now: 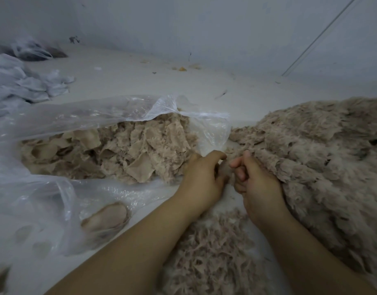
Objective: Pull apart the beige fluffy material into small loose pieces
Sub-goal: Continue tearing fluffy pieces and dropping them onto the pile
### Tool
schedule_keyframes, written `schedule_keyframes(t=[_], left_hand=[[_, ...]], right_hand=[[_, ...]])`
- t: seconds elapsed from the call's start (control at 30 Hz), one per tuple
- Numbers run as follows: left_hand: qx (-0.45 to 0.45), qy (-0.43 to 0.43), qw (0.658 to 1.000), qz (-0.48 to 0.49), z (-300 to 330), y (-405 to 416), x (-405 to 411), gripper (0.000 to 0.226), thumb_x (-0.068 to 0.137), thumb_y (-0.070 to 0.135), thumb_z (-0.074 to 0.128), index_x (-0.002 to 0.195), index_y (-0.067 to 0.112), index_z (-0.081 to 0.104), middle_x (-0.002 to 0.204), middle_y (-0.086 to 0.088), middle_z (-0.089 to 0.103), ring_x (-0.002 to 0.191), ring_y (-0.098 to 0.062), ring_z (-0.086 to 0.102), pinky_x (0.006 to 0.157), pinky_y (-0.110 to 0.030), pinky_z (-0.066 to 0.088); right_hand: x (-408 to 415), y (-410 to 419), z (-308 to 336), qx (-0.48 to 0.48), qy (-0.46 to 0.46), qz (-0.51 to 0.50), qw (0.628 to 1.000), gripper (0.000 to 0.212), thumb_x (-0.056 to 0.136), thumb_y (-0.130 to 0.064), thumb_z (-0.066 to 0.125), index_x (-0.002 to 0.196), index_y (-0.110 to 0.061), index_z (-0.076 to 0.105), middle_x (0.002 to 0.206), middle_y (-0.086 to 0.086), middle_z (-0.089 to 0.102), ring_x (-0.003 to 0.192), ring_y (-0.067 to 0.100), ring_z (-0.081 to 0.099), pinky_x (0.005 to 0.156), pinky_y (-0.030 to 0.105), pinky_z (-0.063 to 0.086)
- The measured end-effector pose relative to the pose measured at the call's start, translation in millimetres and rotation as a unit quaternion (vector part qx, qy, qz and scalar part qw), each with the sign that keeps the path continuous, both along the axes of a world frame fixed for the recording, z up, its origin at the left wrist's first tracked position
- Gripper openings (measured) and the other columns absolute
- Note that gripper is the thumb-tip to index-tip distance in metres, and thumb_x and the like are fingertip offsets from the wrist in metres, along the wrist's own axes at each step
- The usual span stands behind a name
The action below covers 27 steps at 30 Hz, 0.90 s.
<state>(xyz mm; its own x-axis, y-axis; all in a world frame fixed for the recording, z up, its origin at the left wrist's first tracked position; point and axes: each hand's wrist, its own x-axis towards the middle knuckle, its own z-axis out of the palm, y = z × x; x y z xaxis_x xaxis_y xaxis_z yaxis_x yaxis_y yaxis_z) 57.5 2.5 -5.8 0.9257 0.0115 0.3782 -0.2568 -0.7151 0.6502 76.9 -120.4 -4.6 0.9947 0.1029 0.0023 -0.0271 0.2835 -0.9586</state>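
A person's left hand [204, 173] and right hand [255, 179] are pinching a tuft of beige fluffy material [315, 158] between curled fingers, the heap lying right, beside a clear plastic bag [81, 116].

One head view only, wide-angle, looking forward and down at the floor [140, 81]. Close in: both forearms enter from the bottom edge, hands just below centre. Wall [204, 24] runs across the top at the floor's far edge. Frame edges bend and blur.
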Motion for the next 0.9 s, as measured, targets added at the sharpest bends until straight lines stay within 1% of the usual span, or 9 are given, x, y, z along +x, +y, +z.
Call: schedule_keyframes(t=[0.1,0.3,0.37,0.43,0.5,0.6,0.77,0.83,0.9], left_hand=[[-0.098,0.029,0.994,0.025,2,1,2,0.028,0.085,0.013,0.071,0.112,0.02,0.066,0.088,0.0,0.066,0.081,-0.011,0.061,0.075,-0.026,0.05],[-0.103,0.042,0.993,0.031,1,-1,3,0.022,0.083,0.018,0.074,0.104,0.02,0.071,0.082,0.004,0.066,0.075,-0.009,0.062,0.07,-0.024,0.051],[-0.113,0.024,0.992,0.044,1,-2,4,0.012,0.084,0.015,0.073,0.096,0.015,0.074,0.082,0.0,0.068,0.073,-0.009,0.061,0.069,-0.024,0.051],[-0.136,0.002,0.989,0.058,2,1,2,0.005,0.084,0.008,0.072,0.084,0.012,0.075,0.074,0.0,0.067,0.064,-0.008,0.059,0.063,-0.024,0.05],[-0.164,-0.011,0.984,0.072,3,4,0,0.015,0.084,0.004,0.069,0.075,0.016,0.071,0.069,0.002,0.066,0.063,-0.01,0.059,0.058,-0.025,0.049],[-0.178,-0.021,0.981,0.073,4,9,-5,0.019,0.087,0.003,0.064,0.074,0.017,0.067,0.069,0.006,0.061,0.063,-0.007,0.055,0.054,-0.02,0.043],[-0.179,-0.037,0.981,0.063,6,9,-11,0.019,0.09,0.002,0.058,0.077,0.015,0.062,0.07,0.005,0.057,0.063,-0.006,0.049,0.057,-0.017,0.037],[-0.209,-0.057,0.974,0.063,8,11,-12,0.021,0.092,0.001,0.054,0.077,0.015,0.059,0.069,0.002,0.056,0.061,-0.006,0.047,0.055,-0.014,0.037],[-0.247,-0.059,0.965,0.066,8,15,-11,0.024,0.094,0.002,0.052,0.077,0.018,0.056,0.068,0.003,0.055,0.059,-0.006,0.046,0.054,-0.016,0.038]], right_hand=[[0,0,0,-0.008,0.001,-0.009,1.0,0.055,0.104,-0.036,0.039,0.059,-0.026,0.07,0.052,-0.007,0.037,0.042,0.005,0.027,0.038,0.016,0.029],[1,0,-2,-0.014,0.001,-0.011,1.0,0.053,0.105,-0.036,0.039,0.063,-0.025,0.069,0.052,-0.007,0.038,0.043,0.005,0.027,0.038,0.016,0.029],[2,-1,-2,-0.008,0.002,-0.009,1.0,0.048,0.105,-0.036,0.038,0.072,-0.019,0.068,0.052,-0.006,0.038,0.043,0.006,0.027,0.038,0.016,0.028],[3,-1,-1,-0.026,0.023,-0.015,0.999,0.043,0.104,-0.038,0.038,0.085,-0.015,0.068,0.053,-0.006,0.04,0.043,0.006,0.027,0.038,0.017,0.028],[4,-3,-1,-0.047,0.045,-0.02,0.998,0.039,0.103,-0.039,0.04,0.094,-0.017,0.07,0.055,-0.006,0.041,0.043,0.006,0.027,0.038,0.018,0.027],[7,-2,0,-0.057,0.065,-0.02,0.996,0.032,0.102,-0.037,0.044,0.097,-0.019,0.07,0.054,-0.005,0.043,0.042,0.006,0.027,0.038,0.018,0.027],[11,-2,-1,-0.08,0.083,-0.017,0.993,0.027,0.1,-0.031,0.048,0.087,-0.016,0.066,0.053,-0.005,0.045,0.04,0.005,0.03,0.038,0.019,0.028],[13,-2,0,-0.093,0.097,-0.02,0.991,0.032,0.101,-0.032,0.048,0.074,-0.016,0.058,0.053,-0.004,0.045,0.038,0.006,0.028,0.035,0.019,0.026],[14,-4,1,-0.094,0.099,-0.016,0.99,0.034,0.101,-0.031,0.048,0.07,-0.016,0.052,0.054,-0.003,0.045,0.037,0.007,0.026,0.035,0.019,0.025]])
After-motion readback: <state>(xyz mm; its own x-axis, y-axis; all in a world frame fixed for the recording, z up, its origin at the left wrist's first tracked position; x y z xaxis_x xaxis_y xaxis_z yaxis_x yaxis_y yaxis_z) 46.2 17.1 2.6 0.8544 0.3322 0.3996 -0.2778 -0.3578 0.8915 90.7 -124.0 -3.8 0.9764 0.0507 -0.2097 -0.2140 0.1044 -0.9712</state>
